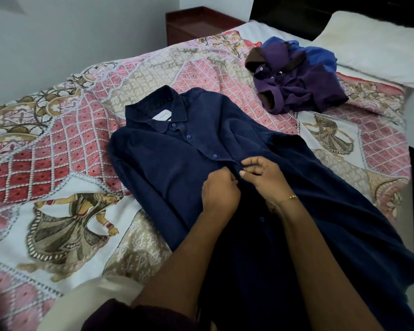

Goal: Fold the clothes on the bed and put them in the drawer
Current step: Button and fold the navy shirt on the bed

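Cloth was what I had to deal with: a navy shirt [177,163] lay front-up across the bed [58,144], collar toward the far side, hem running down toward me under my forearms. I judged it light, soft and limp, the kind of fabric that would sag and slide out of line if lifted by one point, so it would want holding at two corners or along a seam. My left hand [219,191] was curled at the placket, fingers tucked in against the cloth; I took it to be gripping the edge of the front, though the fingertips were hidden. My right hand [261,174] pinched the placket just beside it, thumb against forefinger, about where a button would be. Three buttons above were fastened, so I judged I was buttoning the front before any folding.

The bed carried a quilted cover in pink, red and beige with printed dancer figures, soft and uneven underneath, so creases would not press sharp. A crumpled heap of purple and blue clothes [299,77] waited well apart, near a white pillow [378,44]. A dark wooden bedside cabinet [191,25] stood against the pale wall beyond.
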